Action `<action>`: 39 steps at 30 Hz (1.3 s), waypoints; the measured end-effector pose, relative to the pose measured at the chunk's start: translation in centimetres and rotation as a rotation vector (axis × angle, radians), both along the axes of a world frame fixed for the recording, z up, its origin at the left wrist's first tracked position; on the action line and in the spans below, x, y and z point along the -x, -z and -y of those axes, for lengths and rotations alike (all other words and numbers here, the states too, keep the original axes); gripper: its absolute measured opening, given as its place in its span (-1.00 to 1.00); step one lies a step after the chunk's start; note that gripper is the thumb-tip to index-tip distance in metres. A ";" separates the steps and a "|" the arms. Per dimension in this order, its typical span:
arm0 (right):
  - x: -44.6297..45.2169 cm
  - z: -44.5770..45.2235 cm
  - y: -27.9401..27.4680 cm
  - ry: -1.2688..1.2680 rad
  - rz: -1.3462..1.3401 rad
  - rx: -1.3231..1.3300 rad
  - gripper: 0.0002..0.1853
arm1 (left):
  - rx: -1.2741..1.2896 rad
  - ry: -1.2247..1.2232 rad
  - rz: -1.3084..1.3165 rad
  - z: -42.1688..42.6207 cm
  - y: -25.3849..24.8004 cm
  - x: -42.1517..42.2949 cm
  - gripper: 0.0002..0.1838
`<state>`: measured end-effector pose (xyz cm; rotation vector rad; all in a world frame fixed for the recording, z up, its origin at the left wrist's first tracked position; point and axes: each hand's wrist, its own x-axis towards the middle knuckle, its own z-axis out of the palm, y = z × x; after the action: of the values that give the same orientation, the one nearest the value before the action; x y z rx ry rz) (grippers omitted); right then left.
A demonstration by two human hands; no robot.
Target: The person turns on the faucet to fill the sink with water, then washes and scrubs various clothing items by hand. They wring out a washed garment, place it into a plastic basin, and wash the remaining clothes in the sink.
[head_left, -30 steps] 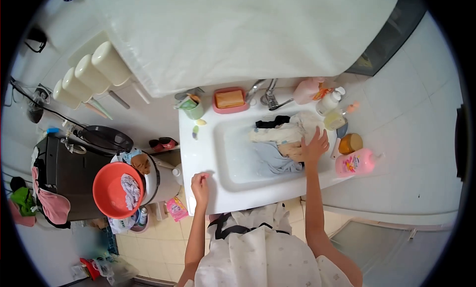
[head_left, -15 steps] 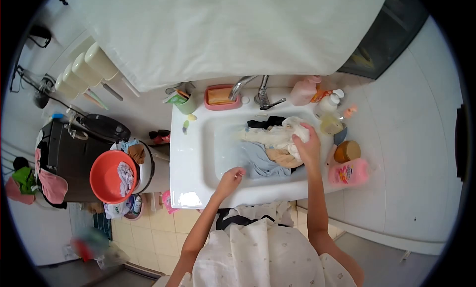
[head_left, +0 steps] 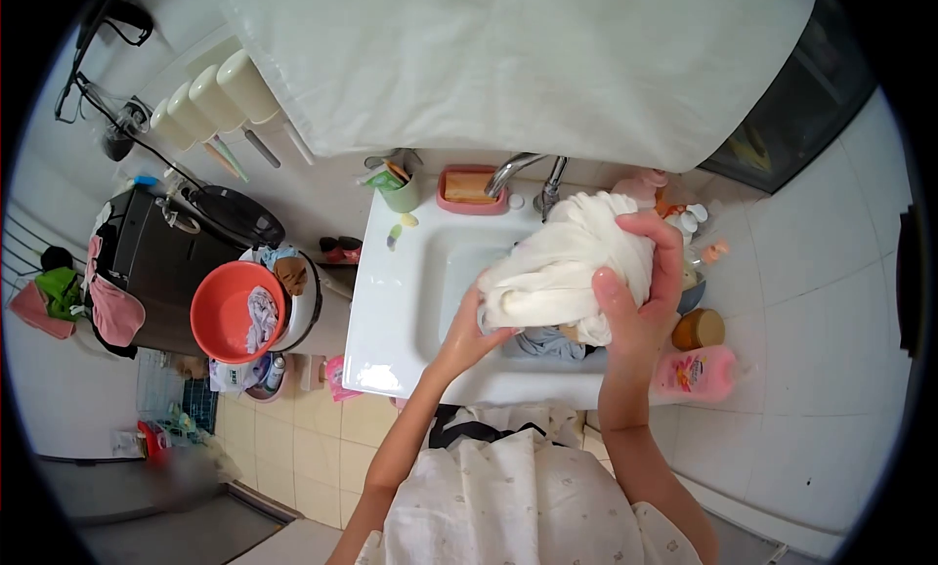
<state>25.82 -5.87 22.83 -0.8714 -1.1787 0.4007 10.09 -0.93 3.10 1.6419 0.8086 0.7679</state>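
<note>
A bunched white garment (head_left: 562,267), its exact kind not clear, is lifted above the white sink (head_left: 379,321). My left hand (head_left: 469,333) grips its left end, thumb below the cloth and fingers partly hidden behind it. On the right side, my right hand (head_left: 645,296) is closed on the bundle, thumb and index finger pressing into the folds. Beneath the bundle, a light blue cloth (head_left: 552,344) lies in the basin, partly covered from view. The faucet (head_left: 549,189) stands just behind the bundle, its lower part hidden.
A pink soap dish (head_left: 471,192) and a green cup (head_left: 401,196) sit on the sink's back rim. Bottles line the right side, among them a pink bottle (head_left: 696,373) and an amber jar (head_left: 698,330). At left, a red basin (head_left: 230,321) holds some cloth.
The white garment has been raised out of the basin toward the camera. My left hand, previously holding nothing at the sink's front edge, has taken hold of it. The view has shifted slightly.
</note>
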 end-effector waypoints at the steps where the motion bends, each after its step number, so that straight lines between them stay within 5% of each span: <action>1: 0.4 -0.3 -0.5 -0.062 0.046 -0.065 -0.61 | -0.179 -0.018 -0.177 -0.6 0.3 0.2 -0.19; 4: 1.4 -1.0 -1.2 -0.294 0.004 -0.111 -0.60 | -0.178 -0.162 0.081 0.2 -5.6 0.5 -0.24; 10: 2.7 -3.0 -1.3 -0.472 -0.142 -0.028 -0.62 | -0.207 -0.421 0.008 -0.4 -2.9 4.9 -0.38; 12: 2.8 -3.6 -0.5 -0.540 -0.305 0.191 -0.64 | -0.208 -0.471 -0.010 -0.1 -2.8 5.3 -0.41; 14: 2.6 -4.1 1.8 -0.594 -0.330 0.251 -0.72 | -0.148 -0.469 0.158 0.3 -4.5 5.2 -0.43; 20: -0.3 -5.6 11.2 -0.629 -0.559 0.798 -0.83 | 0.063 -0.508 0.105 1.0 0.8 6.4 -0.62; 26: -5.4 -4.9 21.0 -0.550 -0.592 0.971 -0.80 | 0.289 -0.619 0.183 0.9 4.3 7.5 -0.70; 28: -7.0 -4.0 22.0 -0.790 -0.983 0.947 -0.78 | 0.350 -0.714 0.268 0.4 4.6 7.8 -0.68; 32: -8.1 -2.7 23.3 -0.696 -0.892 0.819 -0.74 | 0.362 -0.782 0.260 -0.6 4.7 8.4 -0.65; 34: -7.8 -2.1 23.0 -0.416 -0.757 0.913 -0.72 | 0.357 -0.781 0.220 -1.0 4.1 8.6 -0.62; 36: -8.4 -1.8 22.4 -0.378 -0.621 0.905 -0.71 | 0.095 -0.698 0.016 -1.2 2.5 8.9 -0.59; 38: -8.6 -1.3 20.5 -0.338 -0.486 0.896 -0.70 | 0.091 -0.701 0.016 -1.2 0.4 9.4 -0.55; 39: -8.8 -1.1 18.8 -0.273 -0.446 0.933 -0.71 | 0.283 -0.660 0.205 -1.3 -1.0 9.6 -0.55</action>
<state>34.61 -4.76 4.00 -1.3181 -0.6574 1.3614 0.46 0.36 4.06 1.0172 1.2653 1.1917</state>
